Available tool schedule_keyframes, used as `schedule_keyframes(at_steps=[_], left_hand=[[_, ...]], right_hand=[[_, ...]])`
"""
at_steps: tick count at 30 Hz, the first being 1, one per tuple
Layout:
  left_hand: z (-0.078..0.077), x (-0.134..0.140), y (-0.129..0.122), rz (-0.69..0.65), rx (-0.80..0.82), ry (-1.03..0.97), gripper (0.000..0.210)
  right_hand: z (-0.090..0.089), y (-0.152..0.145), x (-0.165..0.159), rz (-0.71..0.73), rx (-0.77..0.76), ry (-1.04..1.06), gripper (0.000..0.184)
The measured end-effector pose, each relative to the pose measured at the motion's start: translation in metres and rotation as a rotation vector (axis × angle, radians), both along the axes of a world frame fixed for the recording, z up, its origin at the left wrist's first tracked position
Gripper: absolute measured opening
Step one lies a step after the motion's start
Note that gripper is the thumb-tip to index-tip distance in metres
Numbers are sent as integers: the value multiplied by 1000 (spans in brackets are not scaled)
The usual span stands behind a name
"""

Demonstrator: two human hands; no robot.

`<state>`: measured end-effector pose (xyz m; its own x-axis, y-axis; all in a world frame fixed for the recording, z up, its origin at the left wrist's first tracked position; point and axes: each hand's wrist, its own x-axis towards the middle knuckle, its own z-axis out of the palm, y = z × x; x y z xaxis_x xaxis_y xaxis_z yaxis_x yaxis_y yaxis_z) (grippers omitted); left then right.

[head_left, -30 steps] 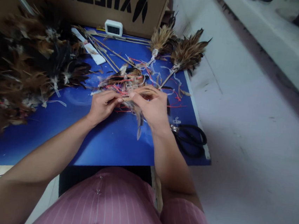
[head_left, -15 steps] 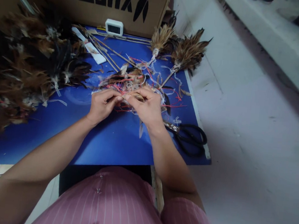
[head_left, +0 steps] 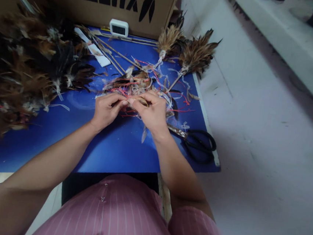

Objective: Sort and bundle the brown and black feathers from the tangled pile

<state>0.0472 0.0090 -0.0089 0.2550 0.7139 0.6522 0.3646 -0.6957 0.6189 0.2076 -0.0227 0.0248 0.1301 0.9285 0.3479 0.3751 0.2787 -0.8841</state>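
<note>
Both my hands meet over a tangle of red and white strings and loose feathers point(head_left: 138, 80). My left hand point(head_left: 106, 110) is pinched, thumb against forefinger; whatever lies in its tips is too small to make out. Touching it, my right hand point(head_left: 153, 111) is closed too, with a curved brown feather point(head_left: 144, 101) between thumb and fingers. A grey feather tip point(head_left: 144, 134) hangs below this hand. Black-handled scissors point(head_left: 198, 143) lie by my right wrist, their blades partly hidden.
A large heap of brown and black feather bunches point(head_left: 25, 71) covers the left of the blue table point(head_left: 122, 151). Two feather dusters point(head_left: 197, 53) lie at the back right. Thin sticks point(head_left: 110, 52), a white strip point(head_left: 98, 54), a small white display device point(head_left: 119, 28) and a cardboard box point(head_left: 101, 5) are behind.
My right hand has shifted slightly left, and the hanging grey feather tip has moved left with it. More of the scissors' blades shows. My left hand stays nearly still.
</note>
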Motion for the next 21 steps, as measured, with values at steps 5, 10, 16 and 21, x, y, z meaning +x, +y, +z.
schedule_keyframes(at_steps=[5, 10, 16, 21], left_hand=[[0, 0, 0, 2, 0, -8, 19], [1, 1, -1, 5, -5, -22, 19], [3, 1, -2, 21, -90, -46, 24], [2, 1, -2, 4, -127, -67, 19]], right_hand=[[-3, 0, -2, -15, 25, -34, 6], [-3, -1, -3, -20, 26, -46, 8], [-3, -2, -3, -4, 16, -48, 10], [-2, -3, -2, 18, 36, -76, 12]])
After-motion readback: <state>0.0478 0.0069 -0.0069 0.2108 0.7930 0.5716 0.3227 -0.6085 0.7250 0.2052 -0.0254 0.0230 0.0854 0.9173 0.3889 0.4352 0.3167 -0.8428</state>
